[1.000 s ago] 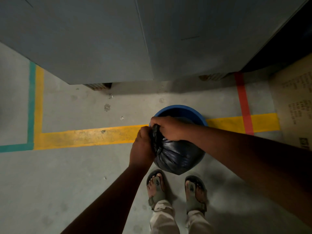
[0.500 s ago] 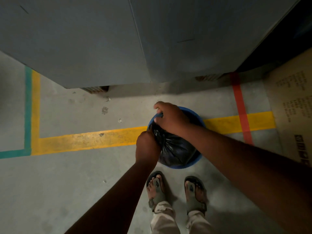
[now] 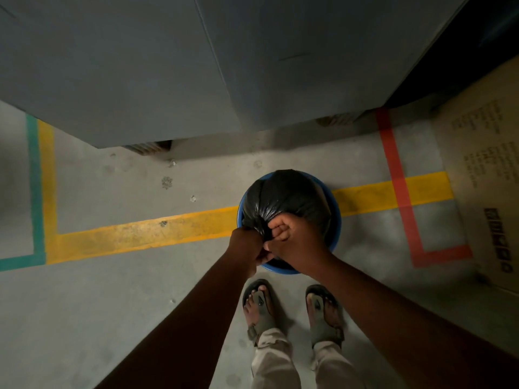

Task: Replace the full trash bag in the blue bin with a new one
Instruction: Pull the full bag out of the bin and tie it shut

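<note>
The gathered neck of the black trash bag (image 3: 283, 199) is clamped in both grips: the left hand (image 3: 247, 248) is closed in a fist around the bunched plastic on its left side, and the right hand (image 3: 295, 242) is closed around the same bunch from the right, the two fists touching each other. Beyond the grips, the swollen body of the bag is seen filling the blue bin (image 3: 337, 220), whose rim shows as a thin blue ring around the plastic; whether the bag rests on the bottom of the bin or is lifted a little cannot be told. The bin stands on the grey concrete floor (image 3: 112, 318), across a yellow floor line (image 3: 140, 234) that runs out to the left and right of the grips. Well to the right of the grips a red floor line (image 3: 393, 169) crosses the yellow one, and further right a cardboard box (image 3: 488, 178) is seen. Far to the left a green floor line (image 3: 35, 186) runs beside the yellow. Beyond the bin a grey cabinet (image 3: 168, 66) rises. Just nearer than the grips, two feet in sandals (image 3: 259, 313) are planted on the floor.
</note>
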`<state>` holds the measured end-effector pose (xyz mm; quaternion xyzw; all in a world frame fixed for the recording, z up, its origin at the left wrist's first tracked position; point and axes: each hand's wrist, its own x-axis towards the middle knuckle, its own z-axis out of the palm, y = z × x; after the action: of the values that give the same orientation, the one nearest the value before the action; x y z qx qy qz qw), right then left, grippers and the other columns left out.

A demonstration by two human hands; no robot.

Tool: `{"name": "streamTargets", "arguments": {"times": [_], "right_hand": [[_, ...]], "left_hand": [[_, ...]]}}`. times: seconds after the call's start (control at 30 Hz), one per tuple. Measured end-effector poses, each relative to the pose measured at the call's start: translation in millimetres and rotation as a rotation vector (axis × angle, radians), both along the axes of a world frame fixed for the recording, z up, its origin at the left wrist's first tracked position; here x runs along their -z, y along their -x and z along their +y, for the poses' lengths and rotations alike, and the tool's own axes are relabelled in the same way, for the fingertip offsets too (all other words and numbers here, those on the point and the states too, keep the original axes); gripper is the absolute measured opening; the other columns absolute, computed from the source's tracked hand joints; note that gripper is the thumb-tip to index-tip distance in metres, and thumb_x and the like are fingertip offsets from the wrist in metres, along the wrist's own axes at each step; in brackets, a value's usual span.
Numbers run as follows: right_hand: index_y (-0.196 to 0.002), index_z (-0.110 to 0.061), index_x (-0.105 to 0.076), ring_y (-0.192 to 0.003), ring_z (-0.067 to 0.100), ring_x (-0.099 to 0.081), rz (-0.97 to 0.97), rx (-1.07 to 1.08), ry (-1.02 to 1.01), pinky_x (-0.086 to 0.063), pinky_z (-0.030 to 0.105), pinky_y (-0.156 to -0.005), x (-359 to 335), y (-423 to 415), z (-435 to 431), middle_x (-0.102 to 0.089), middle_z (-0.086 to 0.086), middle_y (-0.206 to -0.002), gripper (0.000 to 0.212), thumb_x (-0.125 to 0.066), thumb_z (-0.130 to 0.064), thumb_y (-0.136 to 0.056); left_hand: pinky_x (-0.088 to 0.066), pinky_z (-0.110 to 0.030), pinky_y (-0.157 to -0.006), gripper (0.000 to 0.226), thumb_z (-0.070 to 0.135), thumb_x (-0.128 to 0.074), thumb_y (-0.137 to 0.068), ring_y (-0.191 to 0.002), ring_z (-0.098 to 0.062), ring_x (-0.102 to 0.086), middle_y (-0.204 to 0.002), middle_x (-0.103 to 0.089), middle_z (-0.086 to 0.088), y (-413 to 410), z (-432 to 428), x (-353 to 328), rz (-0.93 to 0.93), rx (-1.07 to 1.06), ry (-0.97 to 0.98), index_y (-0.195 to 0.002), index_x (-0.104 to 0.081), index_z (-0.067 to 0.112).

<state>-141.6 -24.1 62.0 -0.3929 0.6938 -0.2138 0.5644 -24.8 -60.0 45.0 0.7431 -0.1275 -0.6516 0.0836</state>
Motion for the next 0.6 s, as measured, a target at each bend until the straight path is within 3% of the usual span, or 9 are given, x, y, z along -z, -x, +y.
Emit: {"name": "streamTargets", "arguments": {"times": [0.07,0.13,0.2,0.3,0.37,0.47,0.6], "right_hand": [[-0.124,-0.015,-0.061,-0.091,0.015,-0.067,-0.041,0.023,-0.033,-0.059,0.030,-0.077,-1.3,-4.2,3.6,-0.064,-0.003,-0.102,0.053,-0.078,-0.007,-0.074],[-0.128,-0.017,-0.056,-0.095,0.016,-0.067,-0.059,0.076,-0.047,-0.057,0.027,-0.077,-1.7,-6.6,6.9,-0.062,-0.005,-0.104,0.057,-0.077,-0.009,-0.076],[-0.114,-0.020,-0.055,-0.089,0.015,-0.068,0.003,0.148,-0.012,-0.058,0.033,-0.079,-1.4,-9.4,12.5,-0.060,-0.010,-0.097,0.048,-0.079,-0.013,-0.073],[-0.087,-0.019,-0.050,-0.076,0.017,-0.062,0.189,0.164,0.074,-0.055,0.035,-0.070,2.2,-11.5,20.2,-0.058,-0.001,-0.084,0.037,-0.080,-0.029,-0.067],[-0.083,-0.018,-0.051,-0.075,0.019,-0.059,0.233,0.140,0.123,-0.052,0.035,-0.067,4.2,-9.4,23.3,-0.057,0.001,-0.083,0.036,-0.077,-0.037,-0.066],[-0.096,-0.018,-0.055,-0.086,0.017,-0.062,0.059,0.167,0.076,-0.056,0.036,-0.076,7.8,-2.5,28.0,-0.061,0.002,-0.094,0.037,-0.077,-0.026,-0.067],[-0.122,-0.019,-0.058,-0.110,0.017,-0.063,-0.161,0.144,-0.084,-0.051,0.042,-0.099,21.9,7.1,32.0,-0.066,0.004,-0.116,0.047,-0.069,-0.011,-0.077]], "left_hand": [[-0.055,-0.030,-0.057,0.031,0.012,-0.038,-0.098,-0.062,-0.020,-0.061,-0.088,-0.070,-0.014,1.7,1.8,1.0,0.007,-0.014,-0.056,-0.110,-0.066,0.007],[-0.054,-0.031,-0.062,0.029,0.012,-0.041,-0.096,-0.061,-0.020,-0.058,-0.081,-0.068,-0.011,2.1,2.0,0.6,0.026,-0.008,-0.119,-0.108,-0.065,0.005],[-0.051,-0.030,-0.062,0.025,0.014,-0.042,-0.095,-0.068,-0.021,-0.059,-0.079,-0.066,-0.009,0.6,-0.2,1.9,0.070,0.019,-0.218,-0.099,-0.065,0.007],[-0.043,-0.026,-0.059,0.026,0.019,-0.040,-0.094,-0.067,-0.018,-0.053,-0.074,-0.061,-0.006,-2.1,-4.8,3.3,0.137,0.134,-0.366,-0.084,-0.062,0.010],[-0.039,-0.024,-0.057,0.030,0.020,-0.037,-0.096,-0.062,-0.015,-0.051,-0.069,-0.059,-0.005,-3.2,-7.9,4.4,0.134,0.206,-0.396,-0.079,-0.060,0.011],[-0.032,-0.019,-0.051,0.031,0.022,-0.038,-0.097,-0.045,-0.008,-0.049,-0.053,-0.057,0.001,-3.8,-12.7,1.9,0.128,0.282,-0.403,-0.072,-0.054,0.015],[-0.028,-0.014,-0.042,0.032,0.035,-0.053,-0.094,-0.042,-0.003,-0.044,-0.059,-0.061,0.004,-8.9,-21.1,0.8,0.206,0.377,-0.467,-0.068,-0.059,0.016]]}}
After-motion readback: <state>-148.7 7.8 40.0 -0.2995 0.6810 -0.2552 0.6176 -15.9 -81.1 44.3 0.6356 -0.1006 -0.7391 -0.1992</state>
